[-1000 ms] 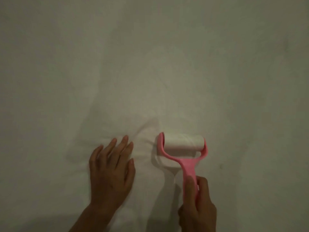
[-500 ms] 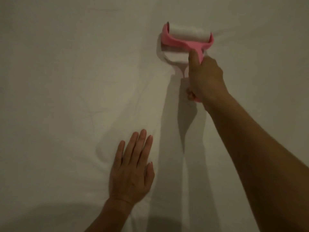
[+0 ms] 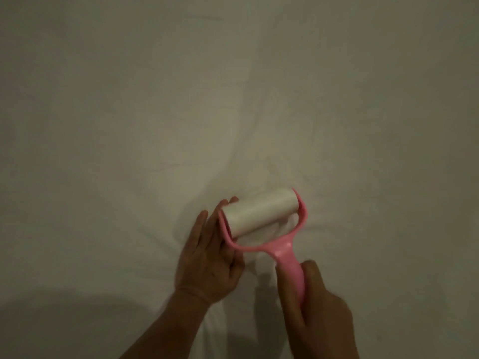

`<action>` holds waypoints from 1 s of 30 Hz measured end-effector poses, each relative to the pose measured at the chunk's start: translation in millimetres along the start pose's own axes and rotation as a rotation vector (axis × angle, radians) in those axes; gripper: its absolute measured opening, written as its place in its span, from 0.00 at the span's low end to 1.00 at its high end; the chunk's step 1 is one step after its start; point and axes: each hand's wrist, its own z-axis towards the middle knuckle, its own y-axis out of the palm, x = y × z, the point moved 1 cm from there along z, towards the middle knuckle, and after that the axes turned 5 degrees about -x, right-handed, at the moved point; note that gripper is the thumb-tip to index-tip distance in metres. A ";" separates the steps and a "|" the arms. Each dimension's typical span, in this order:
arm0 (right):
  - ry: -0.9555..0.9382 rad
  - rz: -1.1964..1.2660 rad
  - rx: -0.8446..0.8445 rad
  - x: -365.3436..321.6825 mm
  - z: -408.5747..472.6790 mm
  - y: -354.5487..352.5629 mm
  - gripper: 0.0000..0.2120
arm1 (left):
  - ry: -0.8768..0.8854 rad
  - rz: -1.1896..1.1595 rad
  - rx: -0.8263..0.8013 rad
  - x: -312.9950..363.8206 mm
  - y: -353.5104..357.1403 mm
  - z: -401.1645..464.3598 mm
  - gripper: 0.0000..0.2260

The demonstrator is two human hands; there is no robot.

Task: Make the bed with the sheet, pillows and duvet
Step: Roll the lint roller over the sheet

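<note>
My right hand (image 3: 320,314) gripped the pink lint roller (image 3: 261,218); my left hand (image 3: 207,257) lay flat-fingered beside its drum. Rolling well meant light, straight strokes along the sheet (image 3: 129,125).

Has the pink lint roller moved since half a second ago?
Yes. The lint roller came back from far up the white sheet toward the person, near the left hand; the right hand grips its handle.

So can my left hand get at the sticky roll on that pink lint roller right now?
Probably yes: the left hand lies open right beside the roll, its fingertips at the roll's end, nothing between them; the right hand grips the handle.
</note>
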 end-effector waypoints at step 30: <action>-0.720 0.010 0.240 -192.1 155.6 -33.5 0.18 | 0.029 -0.120 0.117 -2.6 1.9 5.9 0.25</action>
